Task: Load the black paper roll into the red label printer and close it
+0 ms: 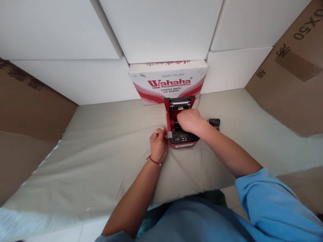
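In the head view, one red device (184, 137) stands open at centre. Your right hand (189, 120) is inside, fingers hidden; I cannot tell their grip. Your left hand (158, 144), fingers curled, grip unclear, is by its left edge. Right of centre lies one black object (215, 123); two brown boxes (290, 90) flank the frame.

Red-and-black device (183, 138) looked like smooth plastic tbh, the cloth-covered table (101, 144) was matt and wrinkly, and the box (32, 114) at its left edge was dull cardboard.
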`<state>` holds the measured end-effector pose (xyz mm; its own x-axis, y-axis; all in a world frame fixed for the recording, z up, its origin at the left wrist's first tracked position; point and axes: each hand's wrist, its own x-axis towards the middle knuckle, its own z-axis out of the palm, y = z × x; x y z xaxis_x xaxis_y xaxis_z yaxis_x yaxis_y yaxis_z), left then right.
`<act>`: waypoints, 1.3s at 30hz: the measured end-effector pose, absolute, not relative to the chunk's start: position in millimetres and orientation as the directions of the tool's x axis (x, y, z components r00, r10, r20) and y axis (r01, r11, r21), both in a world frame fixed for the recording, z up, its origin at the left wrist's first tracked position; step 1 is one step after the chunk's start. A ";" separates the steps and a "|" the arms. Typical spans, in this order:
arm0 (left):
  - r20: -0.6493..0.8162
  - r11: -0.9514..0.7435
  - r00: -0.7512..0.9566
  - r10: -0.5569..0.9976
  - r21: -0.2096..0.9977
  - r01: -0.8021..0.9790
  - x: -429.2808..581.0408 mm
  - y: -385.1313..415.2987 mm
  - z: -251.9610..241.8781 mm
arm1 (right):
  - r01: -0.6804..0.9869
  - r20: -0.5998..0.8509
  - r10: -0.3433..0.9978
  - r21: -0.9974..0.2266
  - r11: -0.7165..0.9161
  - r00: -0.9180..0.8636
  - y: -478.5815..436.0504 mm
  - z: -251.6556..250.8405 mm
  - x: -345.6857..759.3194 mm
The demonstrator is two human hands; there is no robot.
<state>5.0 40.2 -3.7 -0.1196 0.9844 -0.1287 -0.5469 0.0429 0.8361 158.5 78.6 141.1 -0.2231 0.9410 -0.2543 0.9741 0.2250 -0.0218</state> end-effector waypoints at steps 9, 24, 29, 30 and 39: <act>-0.155 0.059 -0.133 0.979 0.838 -0.542 8.6 38.9 1.6 | 0.981 -0.245 0.950 -0.046 0.189 -0.194 71.0 147.8 175.5; -0.170 0.073 -0.125 0.978 0.828 -0.556 9.7 39.7 -1.4 | 0.776 -0.088 0.996 -0.626 -0.081 0.033 58.5 131.4 324.8; -0.134 0.038 -0.126 0.983 0.816 -0.578 8.1 38.8 -3.6 | 0.929 -0.215 0.976 -0.367 -0.043 -0.040 69.0 93.5 310.1; -0.118 0.021 -0.129 0.985 0.816 -0.578 8.2 37.9 -3.6 | 0.928 -0.196 0.979 -0.370 -0.029 -0.048 65.2 91.6 310.2; -0.048 -0.002 -0.079 0.996 0.841 -0.541 10.5 32.8 -2.7 | 0.951 -0.233 0.971 -0.285 -0.115 0.048 34.5 79.4 345.3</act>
<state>10.5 32.8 -2.7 -0.0786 0.9958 -0.0478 -0.5412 -0.0024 0.8409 345.3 34.5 79.4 0.0480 0.9713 -0.2330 0.9515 -0.1155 -0.2853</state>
